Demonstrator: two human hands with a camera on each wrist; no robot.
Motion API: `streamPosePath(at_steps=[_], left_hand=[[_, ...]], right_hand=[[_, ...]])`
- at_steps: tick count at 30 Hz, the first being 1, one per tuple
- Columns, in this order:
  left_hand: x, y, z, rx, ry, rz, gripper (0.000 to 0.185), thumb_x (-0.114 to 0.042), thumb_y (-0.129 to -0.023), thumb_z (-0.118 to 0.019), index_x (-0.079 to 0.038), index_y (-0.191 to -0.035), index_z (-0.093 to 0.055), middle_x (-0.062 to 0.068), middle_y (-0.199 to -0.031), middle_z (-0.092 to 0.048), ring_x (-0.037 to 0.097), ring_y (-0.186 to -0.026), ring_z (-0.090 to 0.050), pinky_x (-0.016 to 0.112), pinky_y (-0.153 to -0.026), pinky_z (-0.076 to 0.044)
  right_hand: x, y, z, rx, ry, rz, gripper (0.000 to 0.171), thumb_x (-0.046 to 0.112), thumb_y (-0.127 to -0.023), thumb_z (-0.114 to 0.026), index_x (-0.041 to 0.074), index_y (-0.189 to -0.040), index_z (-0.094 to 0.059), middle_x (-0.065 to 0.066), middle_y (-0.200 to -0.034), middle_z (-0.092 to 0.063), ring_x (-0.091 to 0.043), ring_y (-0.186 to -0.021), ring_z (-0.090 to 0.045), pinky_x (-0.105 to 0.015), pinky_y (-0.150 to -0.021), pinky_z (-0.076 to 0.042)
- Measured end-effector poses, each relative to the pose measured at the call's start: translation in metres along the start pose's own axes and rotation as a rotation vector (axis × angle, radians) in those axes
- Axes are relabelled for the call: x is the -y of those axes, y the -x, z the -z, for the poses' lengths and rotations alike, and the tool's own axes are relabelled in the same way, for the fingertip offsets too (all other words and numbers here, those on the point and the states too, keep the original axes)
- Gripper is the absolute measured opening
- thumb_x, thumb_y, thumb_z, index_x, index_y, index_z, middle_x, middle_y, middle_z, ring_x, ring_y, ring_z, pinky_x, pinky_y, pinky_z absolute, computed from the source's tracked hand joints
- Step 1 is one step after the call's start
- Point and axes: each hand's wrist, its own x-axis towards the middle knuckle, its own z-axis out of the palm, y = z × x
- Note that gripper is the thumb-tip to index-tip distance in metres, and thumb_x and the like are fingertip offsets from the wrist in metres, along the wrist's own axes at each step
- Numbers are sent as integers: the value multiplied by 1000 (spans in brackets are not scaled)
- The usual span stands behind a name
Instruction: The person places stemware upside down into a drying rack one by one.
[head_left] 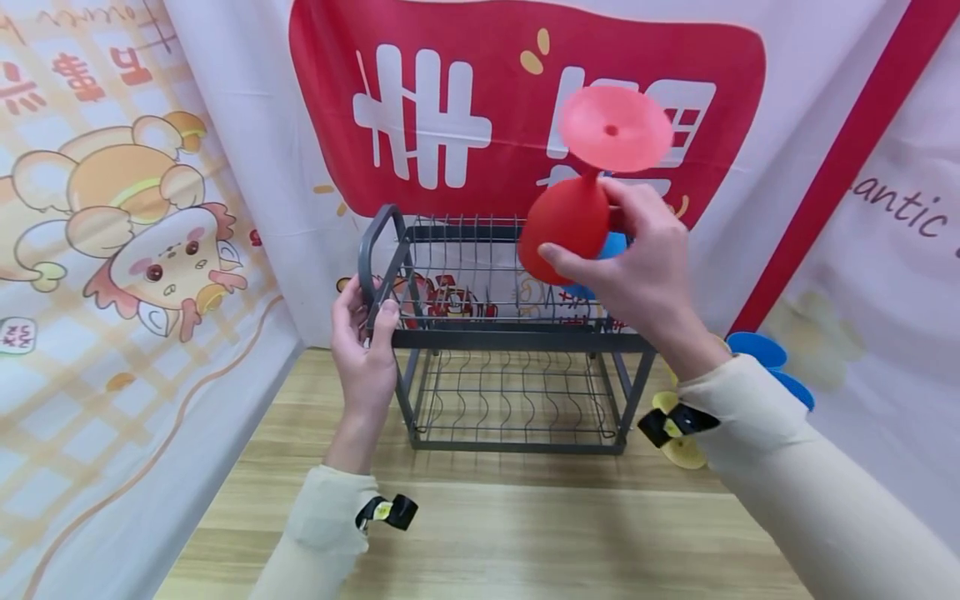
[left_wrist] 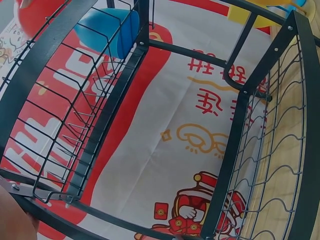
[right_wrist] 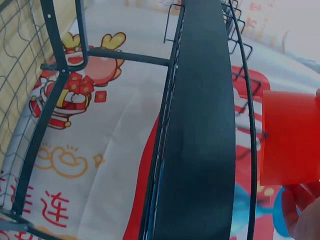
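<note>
A dark grey two-tier wire dish rack (head_left: 517,340) stands on the wooden table (head_left: 480,533). My left hand (head_left: 366,325) grips the rack's left end frame, with the thumb on the front bar. My right hand (head_left: 626,250) holds a red goblet (head_left: 564,223) upside down above the rack's upper right corner, its round foot (head_left: 615,129) pointing up. In the right wrist view the red goblet (right_wrist: 290,145) hangs beside the rack's top rail (right_wrist: 200,125), with a fingertip (right_wrist: 300,210) under it. A blue cup (left_wrist: 107,30) lies in the upper tier.
More goblets lie on the table right of the rack, a blue one (head_left: 765,354) and a yellow one (head_left: 681,437). Printed cloth banners (head_left: 112,250) close off the left, back and right sides. The rack's lower tier (head_left: 517,400) holds nothing I can see.
</note>
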Motion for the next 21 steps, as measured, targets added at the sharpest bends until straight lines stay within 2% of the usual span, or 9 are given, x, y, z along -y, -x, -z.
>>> streamPosePath(at_steps=[7, 11, 21], left_hand=[[0, -1, 2, -13, -11, 1, 53, -21, -102, -65, -17, -153, -51, 8, -142, -63, 21, -125, -58, 32, -105, -44], [-1, -1, 3, -18, -8, 6, 52, -20, -103, -65, -18, -153, -52, 6, -141, -63, 18, -123, -57, 32, -105, -44], [-1, 0, -3, -12, 14, -2, 54, -19, -103, -65, -16, -154, -50, 13, -144, -60, 21, -125, -57, 33, -105, -44]], right_hand=[[12, -18, -31, 109, -6, -60, 71, 37, -84, -90, 19, -146, -61, -5, -139, -62, -17, -124, -60, -41, -100, -62], [12, -26, -45, 161, 4, -107, 71, 36, -85, -90, 18, -146, -60, -5, -141, -61, -20, -127, -59, -44, -101, -63], [-3, -31, -57, 289, 42, -243, 75, 36, -87, -88, 16, -150, -54, -5, -143, -65, -26, -124, -64, -47, -98, -64]])
